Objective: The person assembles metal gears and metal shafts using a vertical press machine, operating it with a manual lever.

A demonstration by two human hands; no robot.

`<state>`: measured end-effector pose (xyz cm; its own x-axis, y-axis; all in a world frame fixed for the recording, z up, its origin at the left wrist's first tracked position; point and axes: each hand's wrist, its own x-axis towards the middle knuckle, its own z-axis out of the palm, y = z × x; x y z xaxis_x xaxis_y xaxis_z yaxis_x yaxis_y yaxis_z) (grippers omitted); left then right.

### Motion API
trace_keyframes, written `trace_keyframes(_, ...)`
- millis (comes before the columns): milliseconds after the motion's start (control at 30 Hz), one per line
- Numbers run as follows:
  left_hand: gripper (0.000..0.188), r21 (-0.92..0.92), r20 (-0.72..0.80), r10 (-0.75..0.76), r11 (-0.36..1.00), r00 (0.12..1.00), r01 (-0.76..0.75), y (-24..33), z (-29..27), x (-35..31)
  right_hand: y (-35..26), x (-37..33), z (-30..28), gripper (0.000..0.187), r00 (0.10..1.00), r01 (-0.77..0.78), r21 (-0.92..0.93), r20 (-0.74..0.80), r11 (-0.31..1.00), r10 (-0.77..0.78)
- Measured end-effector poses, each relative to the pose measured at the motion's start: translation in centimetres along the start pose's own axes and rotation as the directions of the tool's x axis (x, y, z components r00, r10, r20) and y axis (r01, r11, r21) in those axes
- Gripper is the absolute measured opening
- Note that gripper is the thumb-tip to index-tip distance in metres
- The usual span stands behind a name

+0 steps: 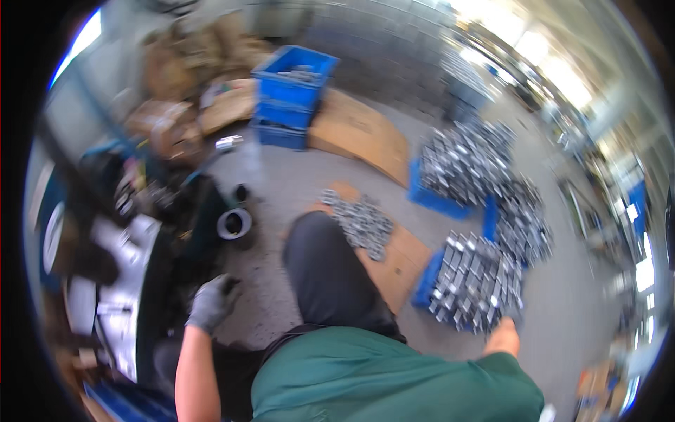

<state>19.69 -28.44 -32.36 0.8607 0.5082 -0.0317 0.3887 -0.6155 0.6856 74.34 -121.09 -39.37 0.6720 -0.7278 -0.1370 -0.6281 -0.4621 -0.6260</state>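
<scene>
Gloved left hand curls, contents unclear, a white-rimmed round container beyond it; blurred right hand, grip unclear, meets stacked metal parts.

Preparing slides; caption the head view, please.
Left hand gloved, right arm extended toward metal parts heaped in a blue bin.

Head camera: I look down, fisheye-wide.
Green shirt: close below my lens.
Grey wall: far ahead.

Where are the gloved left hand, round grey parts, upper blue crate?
Left hand (212, 304): head view, glove's middle.
Round grey parts (362, 224): head view, mid-pile.
Upper blue crate (287, 103): head view, front wall.
</scene>
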Motion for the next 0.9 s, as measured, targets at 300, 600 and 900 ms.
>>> trace_keyframes(300,0.026,0.242,-0.286,0.112,0.969,0.952,-0.042,-0.3,-5.5,-4.6,-18.4,-19.0,21.8,0.053,0.516,0.848,-0.37,0.417,0.379,-0.748)
trace_keyframes(600,0.02,-0.43,-0.817,-0.338,0.897,0.468,-0.103,-0.8,-11.4,-23.6,-37.9,-72.2,37.7,0.03,-0.799,0.599,0.672,0.457,-0.436,-0.391)
trace_keyframes(900,0.024,-0.691,-0.598,-0.777,0.376,-0.196,0.617,-16.6,7.2,-53.9,-31.5,-98.3,36.6,0.029,-0.953,0.202,0.886,0.275,-0.418,0.124)
